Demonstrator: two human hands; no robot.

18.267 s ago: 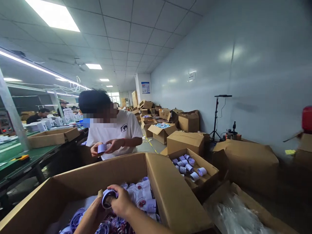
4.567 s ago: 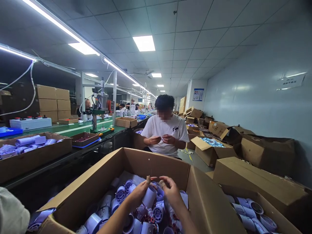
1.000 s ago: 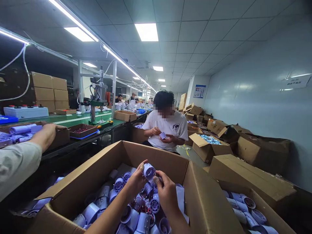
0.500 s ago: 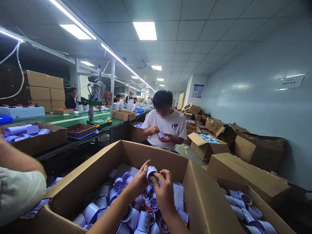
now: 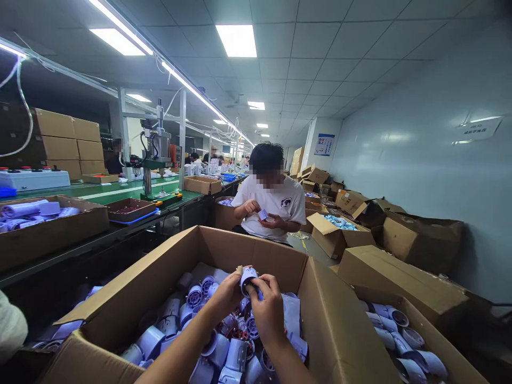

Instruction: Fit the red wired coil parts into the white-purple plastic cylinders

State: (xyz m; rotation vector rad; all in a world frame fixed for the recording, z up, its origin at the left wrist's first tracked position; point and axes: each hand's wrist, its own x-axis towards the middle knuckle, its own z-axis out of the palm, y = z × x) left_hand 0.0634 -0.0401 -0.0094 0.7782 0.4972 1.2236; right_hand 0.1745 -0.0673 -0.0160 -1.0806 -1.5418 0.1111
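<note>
The forearm seen at left half a second ago is gone, leaving a bit of sleeve (image 5: 11, 326). The left hand (image 5: 228, 292) grips a cup (image 5: 248, 274) over the big box (image 5: 248, 248); the right hand (image 5: 267, 305) has fingers in its mouth, their hold hidden. Cups (image 5: 150, 341) and red wires (image 5: 239, 332) lie in that box, more cups in the right box (image 5: 434, 335), pale parts (image 5: 24, 209) in the bench box (image 5: 52, 237).

Left hand (image 5: 229, 289) gripping pale cylinder (image 5: 248, 273), right hand (image 5: 267, 308) at its opening, cardboard box (image 5: 228, 249) beneath

pale open-ended cylinder (image 5: 248, 274), tilted, held aloft
</note>
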